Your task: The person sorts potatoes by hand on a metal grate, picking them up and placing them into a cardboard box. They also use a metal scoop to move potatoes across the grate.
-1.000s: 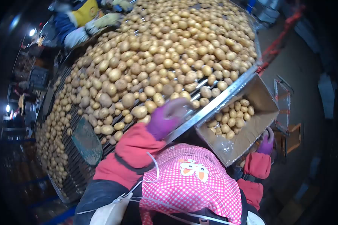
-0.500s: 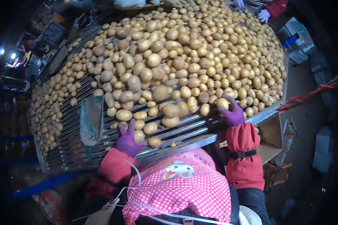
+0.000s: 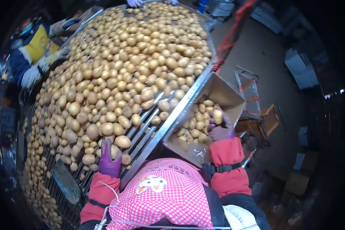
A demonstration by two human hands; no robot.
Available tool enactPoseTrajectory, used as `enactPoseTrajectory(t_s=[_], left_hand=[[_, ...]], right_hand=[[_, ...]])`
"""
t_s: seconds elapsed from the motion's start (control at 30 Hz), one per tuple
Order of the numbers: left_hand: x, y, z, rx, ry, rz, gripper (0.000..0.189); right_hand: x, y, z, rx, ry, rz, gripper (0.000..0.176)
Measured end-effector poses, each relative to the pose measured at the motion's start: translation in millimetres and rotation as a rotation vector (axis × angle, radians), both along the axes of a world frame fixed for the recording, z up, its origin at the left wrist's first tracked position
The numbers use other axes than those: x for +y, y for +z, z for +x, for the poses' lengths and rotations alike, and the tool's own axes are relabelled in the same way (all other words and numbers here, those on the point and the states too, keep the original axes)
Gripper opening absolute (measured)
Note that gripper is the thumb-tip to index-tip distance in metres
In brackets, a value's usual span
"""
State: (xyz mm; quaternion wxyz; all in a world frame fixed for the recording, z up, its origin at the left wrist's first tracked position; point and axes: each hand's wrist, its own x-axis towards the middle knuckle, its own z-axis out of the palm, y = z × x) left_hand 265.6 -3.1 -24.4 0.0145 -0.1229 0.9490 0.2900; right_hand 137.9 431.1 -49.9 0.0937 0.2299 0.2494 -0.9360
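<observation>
My right hand (image 3: 222,128), in a purple glove, grips a potato (image 3: 217,117) over a cardboard box (image 3: 228,90) with a plastic liner. Several potatoes (image 3: 197,124) lie inside this box, below the held one. My left hand (image 3: 110,161), also gloved in purple, rests at the near edge of the potato heap (image 3: 115,76) with its fingers spread. A potato lies against those fingers, and a larger potato (image 3: 122,142) sits just beyond them. Metal bars of the slatted sorting table (image 3: 143,132) show under the heap.
A worn green scoop (image 3: 66,182) lies on the slats left of my left hand. Co-workers' gloved hands (image 3: 57,56) are at the table's left and far edges. Red wrapping (image 3: 234,32) runs up from the table's corner. A metal frame (image 3: 251,94) and white boxes (image 3: 301,69) stand to the right.
The view has turned right, bringing the box into sight. My right hand has moved from the heap to the box with a potato. My left hand stays at the heap's near edge.
</observation>
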Motion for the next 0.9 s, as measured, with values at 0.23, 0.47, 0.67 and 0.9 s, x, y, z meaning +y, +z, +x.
enactPoseTrajectory(t_s=[0.23,0.47,0.67,0.9], left_hand=[[35.8,-45.6,-60.6,0.018,-0.079,-0.204,0.077],[67.5,12.0,-78.1,-0.312,-0.054,-0.103,0.07],[-29.9,6.1,7.7,0.176,0.381,0.265,0.049],[-121.3,17.3,95.3,0.384,0.604,0.255,0.044]], right_hand=[[285.3,-79.0,1.4,-0.013,-0.626,0.24,0.033],[216.3,-68.4,-84.4,0.188,-0.128,0.4,0.037],[-111.2,1.0,-76.3,0.613,0.613,0.975,0.033],[-308.9,34.5,-29.8,1.072,1.048,2.085,0.053]])
